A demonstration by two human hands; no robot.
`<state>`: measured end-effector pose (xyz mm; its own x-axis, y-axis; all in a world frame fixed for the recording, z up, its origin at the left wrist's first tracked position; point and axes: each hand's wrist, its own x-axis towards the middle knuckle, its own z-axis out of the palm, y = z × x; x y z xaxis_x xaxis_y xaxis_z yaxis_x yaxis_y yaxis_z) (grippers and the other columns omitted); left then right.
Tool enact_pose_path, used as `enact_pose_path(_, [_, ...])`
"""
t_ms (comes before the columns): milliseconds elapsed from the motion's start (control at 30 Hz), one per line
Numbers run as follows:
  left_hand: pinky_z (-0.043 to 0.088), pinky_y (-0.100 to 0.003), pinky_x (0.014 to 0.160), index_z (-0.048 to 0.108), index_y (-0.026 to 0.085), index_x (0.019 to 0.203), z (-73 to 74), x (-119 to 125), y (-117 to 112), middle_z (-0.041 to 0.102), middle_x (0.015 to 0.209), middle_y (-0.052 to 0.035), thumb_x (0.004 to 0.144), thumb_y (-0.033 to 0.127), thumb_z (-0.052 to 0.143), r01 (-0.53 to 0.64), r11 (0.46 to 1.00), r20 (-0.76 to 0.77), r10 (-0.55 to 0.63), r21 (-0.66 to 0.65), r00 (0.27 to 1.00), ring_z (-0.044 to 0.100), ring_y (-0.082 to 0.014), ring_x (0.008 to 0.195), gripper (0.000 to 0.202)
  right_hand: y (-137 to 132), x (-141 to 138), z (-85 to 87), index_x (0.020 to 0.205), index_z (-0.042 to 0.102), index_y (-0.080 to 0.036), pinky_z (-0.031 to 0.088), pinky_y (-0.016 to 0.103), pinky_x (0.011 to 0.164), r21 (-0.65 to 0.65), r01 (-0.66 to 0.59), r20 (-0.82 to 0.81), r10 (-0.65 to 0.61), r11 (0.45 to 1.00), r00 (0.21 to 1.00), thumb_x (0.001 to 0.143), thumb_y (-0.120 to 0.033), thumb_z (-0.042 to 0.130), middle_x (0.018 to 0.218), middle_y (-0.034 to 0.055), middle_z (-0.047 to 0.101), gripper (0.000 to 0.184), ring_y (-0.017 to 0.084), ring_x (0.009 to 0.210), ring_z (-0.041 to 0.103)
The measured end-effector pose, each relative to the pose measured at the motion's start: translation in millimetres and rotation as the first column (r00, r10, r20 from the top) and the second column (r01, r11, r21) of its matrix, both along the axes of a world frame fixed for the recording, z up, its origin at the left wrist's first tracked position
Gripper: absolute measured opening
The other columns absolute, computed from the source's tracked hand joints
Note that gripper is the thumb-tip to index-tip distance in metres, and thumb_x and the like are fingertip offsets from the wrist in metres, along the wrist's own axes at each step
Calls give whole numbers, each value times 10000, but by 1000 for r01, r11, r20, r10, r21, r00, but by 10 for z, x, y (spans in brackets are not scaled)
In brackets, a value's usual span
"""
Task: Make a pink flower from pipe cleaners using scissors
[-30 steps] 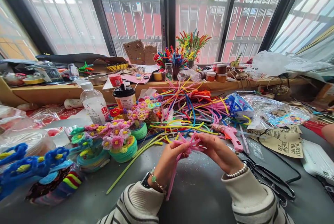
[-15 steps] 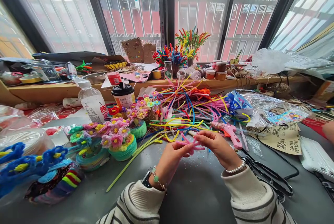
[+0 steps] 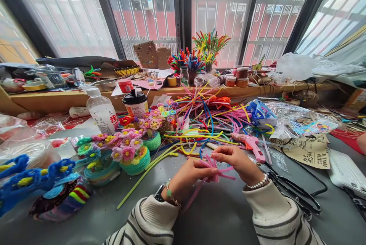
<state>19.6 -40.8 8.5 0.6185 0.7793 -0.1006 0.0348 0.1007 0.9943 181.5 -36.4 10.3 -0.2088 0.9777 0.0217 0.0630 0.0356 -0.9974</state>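
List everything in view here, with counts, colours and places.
Fuzzy piece: one, pink, front centre
Loose stems: many, mixed colours, centre
Flower pots: at least four, multicoloured, left
Bottle: one, clear, left
Lidded cup: one, white-and-black, left
Glue gun: one, pink, right
Looped tool: one, black, right
Abrasive paper: some, tan, right
Packet: one, blue, right
Device: one, white, far right
Sill: one, brown, behind
Stem bunches: two, multicoloured, sill centre
Jars: several, brownish, sill
Desk: one, grey, front
Windows: several, dark-framed, back
Left hand: one, striped sleeve, gripping fuzzy piece
Right hand: one, striped sleeve, at fuzzy piece
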Motion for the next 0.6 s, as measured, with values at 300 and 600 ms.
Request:
enact_pose_path(300, [377, -198, 612, 638, 106, 687, -103, -6, 56, 588, 661, -31, 644, 334, 616, -192, 922, 241, 282, -337, 929, 516, -89, 620, 233, 12, 23, 23, 693, 622, -167, 371, 238, 636, 98, 46, -118, -34, 994, 992, 654, -401, 610, 697, 2, 568, 237, 132, 681, 485])
enact_pose_path(600, [386, -178, 586, 614, 92, 643, -48, -5, 22, 566, 598, -3, 647, 246, 633, -16, 922, 255, 123, -387, 959, 501, -55, 555, 156, 11, -53, -49, 586, 609, -150, 340, 203, 535, 23, 47, -193, -42, 999, 980, 667, -377, 610, 543, -33, 511, 240, 79, 535, 421])
